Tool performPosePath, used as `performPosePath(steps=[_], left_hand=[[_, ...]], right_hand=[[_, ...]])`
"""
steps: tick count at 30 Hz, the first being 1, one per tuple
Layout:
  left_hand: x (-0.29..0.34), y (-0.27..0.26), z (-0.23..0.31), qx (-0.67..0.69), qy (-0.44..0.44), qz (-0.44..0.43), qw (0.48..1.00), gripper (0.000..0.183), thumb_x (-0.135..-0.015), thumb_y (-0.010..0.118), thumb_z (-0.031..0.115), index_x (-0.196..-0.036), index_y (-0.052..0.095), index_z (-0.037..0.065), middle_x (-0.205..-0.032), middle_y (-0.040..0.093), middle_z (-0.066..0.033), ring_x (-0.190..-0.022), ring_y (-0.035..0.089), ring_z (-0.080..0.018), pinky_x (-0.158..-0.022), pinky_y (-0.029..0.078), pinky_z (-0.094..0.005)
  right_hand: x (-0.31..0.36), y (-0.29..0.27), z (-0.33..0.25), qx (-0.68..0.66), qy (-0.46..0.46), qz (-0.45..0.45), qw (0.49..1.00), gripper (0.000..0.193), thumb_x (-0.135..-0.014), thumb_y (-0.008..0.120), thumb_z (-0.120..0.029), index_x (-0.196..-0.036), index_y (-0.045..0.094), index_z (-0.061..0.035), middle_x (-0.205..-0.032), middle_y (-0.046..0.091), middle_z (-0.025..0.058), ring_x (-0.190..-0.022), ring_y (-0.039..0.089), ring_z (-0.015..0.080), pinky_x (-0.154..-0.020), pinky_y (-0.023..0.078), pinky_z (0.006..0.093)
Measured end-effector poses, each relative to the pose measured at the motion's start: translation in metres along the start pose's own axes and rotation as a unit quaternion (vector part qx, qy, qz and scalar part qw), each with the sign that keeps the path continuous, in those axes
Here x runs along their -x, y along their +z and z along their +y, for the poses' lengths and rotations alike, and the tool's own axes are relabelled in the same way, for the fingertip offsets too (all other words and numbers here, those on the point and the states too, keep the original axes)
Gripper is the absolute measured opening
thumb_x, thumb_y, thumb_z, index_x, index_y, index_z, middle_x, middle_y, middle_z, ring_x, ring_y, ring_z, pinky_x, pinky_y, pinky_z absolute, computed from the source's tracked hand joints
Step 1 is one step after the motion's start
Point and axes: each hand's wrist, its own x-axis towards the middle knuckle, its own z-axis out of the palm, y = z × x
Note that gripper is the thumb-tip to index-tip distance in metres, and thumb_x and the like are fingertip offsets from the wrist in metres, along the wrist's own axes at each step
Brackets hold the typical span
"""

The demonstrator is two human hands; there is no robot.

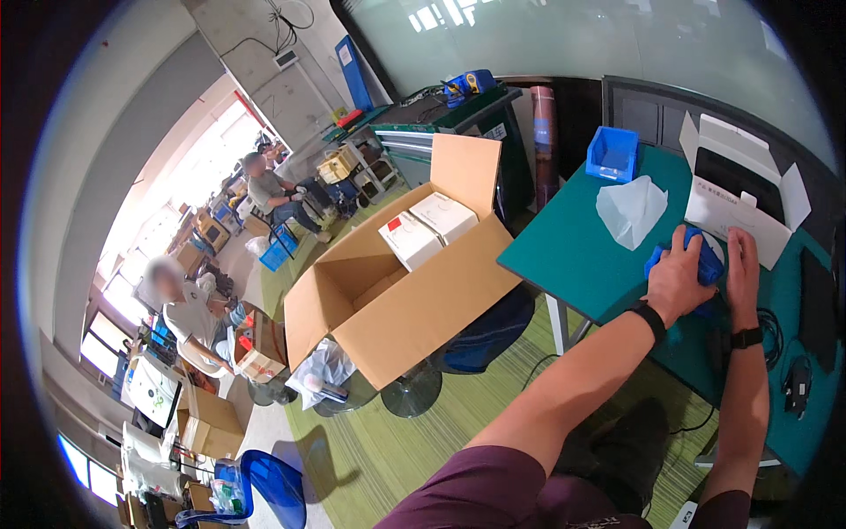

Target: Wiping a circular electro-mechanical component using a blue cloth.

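Observation:
My left hand is wrapped over a rounded blue object with a pale edge, low over the green table; its exact kind cannot be made out. Close along its right side is my right hand, fingers stretched out and pointing away from me; whether they touch the object is unclear. Just beyond both hands stands an opened white carton, its flaps up and something black inside. A crumpled white plastic bag lies to the left, in front of an open blue bin.
A large open cardboard box holding white cartons stands left of the green table. Black cables and a small black device lie at right. Two people sit farther left, near a blue chair.

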Motion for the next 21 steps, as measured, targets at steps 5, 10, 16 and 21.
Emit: performPosePath(steps=[5, 10, 16, 21], left_hand=[[-0.008, -0.003, 0.001, -0.060, 0.014, -0.011, 0.998, 0.084, -0.065, 0.087, 0.026, -0.139, 0.053, 0.006, -0.148, 0.045, -0.0240, -0.128, 0.054, -0.0480, -0.099, 0.053, -0.0560], [-0.022, 0.023, 0.006, -0.078, 0.125, 0.039, 0.988, 0.075, -0.063, 0.083, 0.032, -0.131, 0.062, 0.009, -0.146, 0.049, -0.0203, -0.140, 0.043, -0.0439, -0.098, 0.052, -0.0609], [-0.035, 0.015, 0.001, -0.071, 0.119, -0.027, 0.990, 0.059, -0.071, 0.077, 0.042, -0.121, 0.071, 0.011, -0.134, 0.060, -0.0170, -0.128, 0.054, -0.0408, -0.094, 0.057, -0.0525], [-0.045, 0.023, -0.008, -0.018, 0.133, 0.018, 0.991, 0.041, -0.084, 0.068, 0.040, -0.110, 0.075, 0.009, -0.124, 0.066, -0.0179, -0.114, 0.061, -0.0401, -0.092, 0.056, -0.0487]], right_hand=[[-0.002, 0.005, 0.000, -0.023, 0.003, -0.009, 1.000, 0.029, -0.111, 0.052, -0.024, -0.122, 0.062, 0.0000, -0.120, 0.063, 0.0107, -0.114, 0.059, 0.0223, -0.104, 0.044, 0.0345], [-0.003, 0.001, 0.006, -0.058, 0.001, 0.003, 0.998, 0.027, -0.110, 0.053, -0.023, -0.120, 0.061, 0.0009, -0.119, 0.063, 0.0112, -0.113, 0.059, 0.0227, -0.102, 0.044, 0.0343], [-0.002, -0.003, 0.015, -0.029, -0.002, 0.004, 1.000, 0.031, -0.111, 0.050, -0.026, -0.121, 0.061, 0.0008, -0.120, 0.063, 0.0128, -0.113, 0.059, 0.0259, -0.103, 0.045, 0.0364], [-0.003, -0.005, 0.009, -0.083, 0.016, -0.005, 0.996, 0.034, -0.113, 0.046, -0.028, -0.123, 0.061, 0.0002, -0.123, 0.063, 0.0132, -0.116, 0.059, 0.0262, -0.105, 0.044, 0.0366]])
